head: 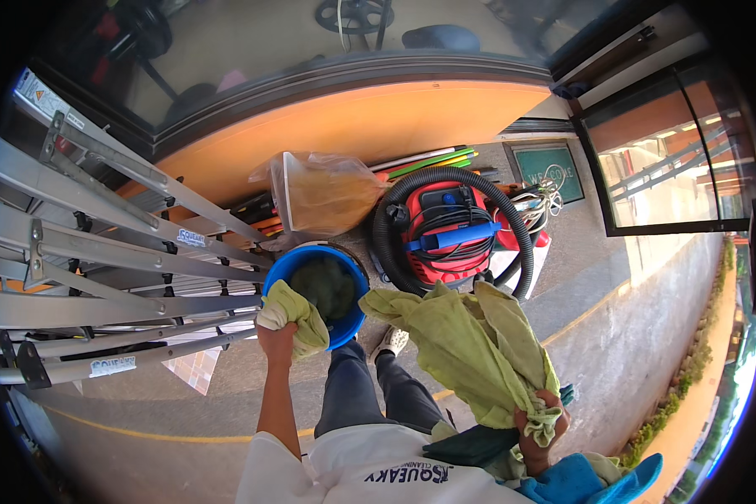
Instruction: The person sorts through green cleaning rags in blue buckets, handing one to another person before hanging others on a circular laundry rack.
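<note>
My left hand (277, 343) grips a bunched yellow-green cloth (302, 321) at the near left rim of a blue bucket (346, 327). Murky water or something dark lies inside the bucket. On the right, my right hand (545, 419) is closed around the gathered end of larger yellow-green cloths (466, 353), which spread forward and left from it. Beside my right forearm, a dark green cloth (475, 444) and a blue cloth (567, 482) lie against my waist.
Aluminium ladders (195, 236) stand at left. Ahead are a red vacuum cleaner (444, 252) with a black hose, a plastic-wrapped item (334, 189), coloured poles (425, 162) and an orange wall (378, 113). A doormat (545, 170) lies near a glass door (655, 157) at right.
</note>
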The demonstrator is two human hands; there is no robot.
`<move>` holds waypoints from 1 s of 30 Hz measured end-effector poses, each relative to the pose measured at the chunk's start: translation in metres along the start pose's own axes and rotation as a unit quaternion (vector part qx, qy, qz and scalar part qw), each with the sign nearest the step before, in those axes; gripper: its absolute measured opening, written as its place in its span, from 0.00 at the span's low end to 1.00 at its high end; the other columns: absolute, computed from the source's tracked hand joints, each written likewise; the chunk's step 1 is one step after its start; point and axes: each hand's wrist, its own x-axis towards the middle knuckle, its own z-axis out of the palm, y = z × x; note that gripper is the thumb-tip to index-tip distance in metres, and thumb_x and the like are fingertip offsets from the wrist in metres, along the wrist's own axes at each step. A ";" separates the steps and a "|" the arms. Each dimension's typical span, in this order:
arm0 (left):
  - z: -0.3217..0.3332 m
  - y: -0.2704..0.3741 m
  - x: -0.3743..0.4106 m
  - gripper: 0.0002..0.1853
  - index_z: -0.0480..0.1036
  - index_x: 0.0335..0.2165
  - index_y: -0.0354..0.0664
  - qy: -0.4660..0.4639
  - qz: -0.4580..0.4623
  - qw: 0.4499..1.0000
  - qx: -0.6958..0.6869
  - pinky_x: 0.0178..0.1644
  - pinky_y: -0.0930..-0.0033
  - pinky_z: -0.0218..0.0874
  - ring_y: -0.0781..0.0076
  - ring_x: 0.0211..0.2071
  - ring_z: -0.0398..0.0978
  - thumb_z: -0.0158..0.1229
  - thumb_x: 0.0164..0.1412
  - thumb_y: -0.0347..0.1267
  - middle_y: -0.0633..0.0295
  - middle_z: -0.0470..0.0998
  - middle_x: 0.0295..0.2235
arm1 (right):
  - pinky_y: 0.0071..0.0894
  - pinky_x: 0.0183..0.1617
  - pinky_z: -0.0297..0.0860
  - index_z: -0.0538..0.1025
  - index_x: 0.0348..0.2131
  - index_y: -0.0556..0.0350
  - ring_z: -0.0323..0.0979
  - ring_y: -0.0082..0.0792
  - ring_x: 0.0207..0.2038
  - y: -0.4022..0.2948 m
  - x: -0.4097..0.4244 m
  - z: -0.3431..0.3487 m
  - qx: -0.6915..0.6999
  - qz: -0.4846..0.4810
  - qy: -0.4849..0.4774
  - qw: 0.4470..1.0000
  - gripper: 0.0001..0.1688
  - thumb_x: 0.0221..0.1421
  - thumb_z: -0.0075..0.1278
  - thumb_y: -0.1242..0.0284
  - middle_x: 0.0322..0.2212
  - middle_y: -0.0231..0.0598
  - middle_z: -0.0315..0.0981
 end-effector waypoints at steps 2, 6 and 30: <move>0.006 0.008 -0.003 0.33 0.60 0.44 0.35 -0.008 0.017 1.000 -0.021 0.46 0.68 0.58 0.64 0.41 0.68 0.56 0.31 0.20 0.58 0.69 0.40 | 0.26 0.27 0.65 0.72 0.26 0.57 0.68 0.29 0.20 0.003 -0.003 -0.006 -0.004 0.011 0.012 1.000 0.21 0.28 0.61 0.67 0.16 0.34 0.67; 0.008 0.036 -0.013 0.32 0.60 0.45 0.35 -0.019 -0.042 0.990 -0.135 0.45 0.67 0.59 0.63 0.41 0.68 0.53 0.34 0.19 0.58 0.69 0.40 | 0.25 0.27 0.65 0.72 0.27 0.58 0.68 0.28 0.20 0.013 -0.009 -0.015 0.001 0.026 0.033 0.999 0.20 0.27 0.61 0.71 0.16 0.34 0.68; 0.185 0.340 -0.112 0.26 0.59 0.42 0.34 -0.418 0.060 0.840 -0.340 0.46 0.67 0.59 0.68 0.40 0.68 0.52 0.40 0.20 0.59 0.68 0.38 | 0.23 0.27 0.65 0.72 0.25 0.62 0.67 0.23 0.21 0.035 -0.029 -0.034 0.115 0.144 0.159 0.970 0.15 0.30 0.58 0.78 0.17 0.33 0.69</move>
